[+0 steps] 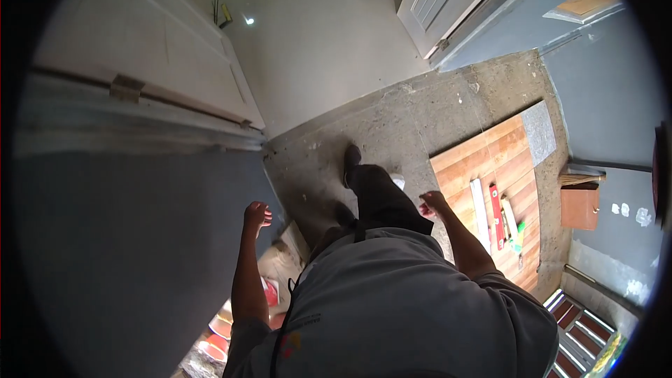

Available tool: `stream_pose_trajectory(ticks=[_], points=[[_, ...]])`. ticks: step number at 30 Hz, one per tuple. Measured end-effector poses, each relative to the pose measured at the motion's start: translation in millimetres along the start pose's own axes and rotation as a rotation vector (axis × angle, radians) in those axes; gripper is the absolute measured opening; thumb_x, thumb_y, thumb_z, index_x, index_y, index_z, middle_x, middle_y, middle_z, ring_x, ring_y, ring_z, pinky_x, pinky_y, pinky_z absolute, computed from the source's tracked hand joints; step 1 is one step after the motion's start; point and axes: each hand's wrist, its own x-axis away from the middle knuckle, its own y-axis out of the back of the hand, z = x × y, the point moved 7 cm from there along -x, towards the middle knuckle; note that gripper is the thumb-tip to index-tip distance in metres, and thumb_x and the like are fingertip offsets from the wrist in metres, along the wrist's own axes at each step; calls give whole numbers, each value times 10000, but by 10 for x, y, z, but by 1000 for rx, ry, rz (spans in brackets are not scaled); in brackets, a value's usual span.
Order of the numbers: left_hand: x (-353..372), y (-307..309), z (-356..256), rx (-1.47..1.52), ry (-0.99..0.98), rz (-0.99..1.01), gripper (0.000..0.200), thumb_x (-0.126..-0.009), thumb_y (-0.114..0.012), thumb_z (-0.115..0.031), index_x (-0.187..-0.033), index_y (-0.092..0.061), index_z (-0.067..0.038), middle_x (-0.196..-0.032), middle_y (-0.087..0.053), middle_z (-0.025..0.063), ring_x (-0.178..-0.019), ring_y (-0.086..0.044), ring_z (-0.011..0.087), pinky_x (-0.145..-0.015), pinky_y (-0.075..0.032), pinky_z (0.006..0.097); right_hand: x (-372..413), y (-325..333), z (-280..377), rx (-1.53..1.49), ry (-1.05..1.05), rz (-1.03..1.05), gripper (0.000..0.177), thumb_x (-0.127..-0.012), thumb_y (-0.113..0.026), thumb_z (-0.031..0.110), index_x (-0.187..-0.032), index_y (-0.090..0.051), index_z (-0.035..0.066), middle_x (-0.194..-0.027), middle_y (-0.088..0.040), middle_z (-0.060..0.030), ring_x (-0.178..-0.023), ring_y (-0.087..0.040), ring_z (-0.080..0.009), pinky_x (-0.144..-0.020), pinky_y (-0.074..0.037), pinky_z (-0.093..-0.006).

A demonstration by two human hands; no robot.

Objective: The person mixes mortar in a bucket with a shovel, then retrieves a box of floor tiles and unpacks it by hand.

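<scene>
My left hand (258,215) hangs by my side with its fingers curled in, near the dark grey wall (140,252). No object shows in it. Out to the other side, my right hand (432,204) is also loosely closed and appears to hold nothing. It is nearest to the wood-look floor tiles (455,161), but does not touch them. On those tiles lie a long white bar (480,213), a red spirit level (496,217), a pale bar (509,215) and a green-handled tool (519,236). A small white thing (397,181) shows beside my leg.
Bare, rough concrete (392,119) lies underfoot, meeting a smooth pale floor (322,49) past the doorway. Open door leaves stand at left (140,35) and right (448,0). A brown box (580,208) and a broom (582,178) are by the right wall. Red buckets (215,345) stand behind.
</scene>
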Motion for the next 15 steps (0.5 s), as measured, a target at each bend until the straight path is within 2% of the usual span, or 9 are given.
stream_pose_trajectory(ticks=[1,3,6,9,10,12,13,14,15], points=[[-98,-13,-207,11,-6,12,249,-972,-609,-267,-1069,-637,-40,-863,-687,113,-721,-700,225,-618,-623,408,-78,29,45,-5,-30,-37,233,-978,-658,269,-987,-634,37,-743,-682,-171,-525,-659,-259,-494,-611,-462],[-282,-50,-528,16,-5,25,252,-975,-608,-271,-1074,-637,-41,-878,-689,118,-748,-705,232,-636,-626,417,-256,82,205,8,-117,-71,221,-968,-678,279,-973,-654,59,-722,-687,-157,-555,-674,-254,-490,-593,-454],[-254,-54,-647,26,104,41,257,-974,-612,-276,-1076,-636,-42,-890,-691,123,-777,-708,243,-664,-629,432,-551,105,650,-30,-178,-68,200,-959,-668,253,-999,-644,59,-743,-688,-155,-543,-662,-247,-499,-598,-464],[-256,-90,-722,92,195,19,267,-971,-620,-290,-1092,-635,-54,-906,-692,118,-788,-704,254,-698,-636,451,-747,128,1598,-122,-20,12,212,-964,-659,261,-1014,-641,56,-758,-691,-151,-545,-660,-240,-514,-607,-440],[-422,-77,-461,62,208,32,247,-964,-626,-290,-1058,-652,-64,-890,-694,108,-785,-704,251,-679,-620,437,-708,161,2027,-124,45,17,228,-971,-650,276,-1013,-646,52,-762,-694,-141,-562,-668,-234,-529,-612,-409],[-598,-11,-396,-206,114,30,200,-953,-639,-287,-956,-675,-91,-843,-687,83,-766,-697,235,-636,-571,411,-707,180,2692,-151,128,30,241,-974,-644,281,-1014,-649,44,-765,-695,-135,-573,-673,-232,-537,-613,-401],[-623,8,-535,-443,6,12,190,-950,-645,-285,-889,-682,-108,-812,-680,69,-751,-690,222,-614,-537,399,-747,217,3043,-166,177,29,248,-976,-642,284,-1015,-651,40,-767,-696,-131,-578,-675,-230,-542,-614,-397],[-932,11,-335,-675,-400,59,226,-940,-637,-268,-764,-648,-126,-756,-651,53,-700,-663,195,-596,-476,390,-727,237,3331,-177,188,10,247,-977,-637,278,-1014,-655,35,-768,-698,-124,-587,-679,-227,-540,-611,-393],[-876,36,-391,-639,-295,48,215,-939,-639,-267,-779,-648,-124,-760,-653,54,-700,-665,198,-596,-482,391,-731,264,3570,-174,194,-7,242,-973,-642,275,-1012,-653,37,-768,-698,-125,-585,-678,-225,-539,-613,-385]])
